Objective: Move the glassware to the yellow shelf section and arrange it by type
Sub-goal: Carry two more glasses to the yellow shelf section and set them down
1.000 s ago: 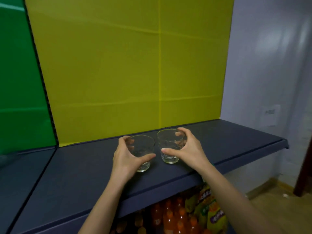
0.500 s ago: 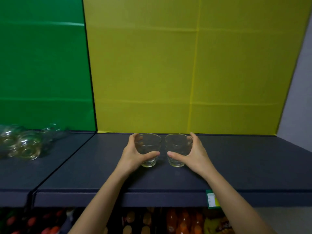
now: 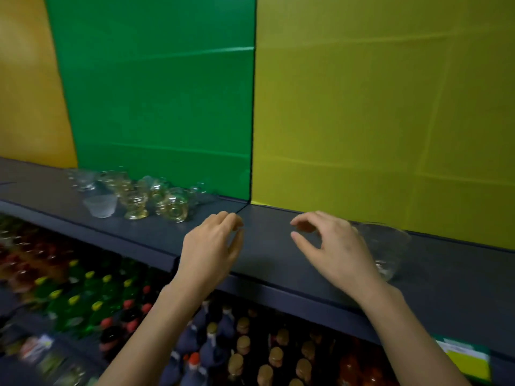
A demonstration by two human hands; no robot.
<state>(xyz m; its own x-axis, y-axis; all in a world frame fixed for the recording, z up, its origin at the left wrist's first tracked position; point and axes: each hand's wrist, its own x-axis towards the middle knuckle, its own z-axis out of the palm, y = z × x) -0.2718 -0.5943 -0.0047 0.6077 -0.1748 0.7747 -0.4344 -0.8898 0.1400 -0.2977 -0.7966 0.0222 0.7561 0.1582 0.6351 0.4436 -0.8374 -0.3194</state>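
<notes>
Both grips released: left hand (image 3: 213, 245) and right hand (image 3: 333, 247) empty. One tumbler (image 3: 390, 249) on yellow section; glassware cluster (image 3: 139, 195) on green section left to move.

- There is one view only, from the person's head; it looks forward and downward.
- It faces the dark shelf (image 3: 145, 235) with the green panel (image 3: 156, 101) and yellow panel (image 3: 376, 107) behind, from close.
- The bottles (image 3: 83, 299) below appear at the lower edge.

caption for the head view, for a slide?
Both hands, left and right, hover empty over the shelf; one tumbler in yellow section, glassware cluster before green.
</notes>
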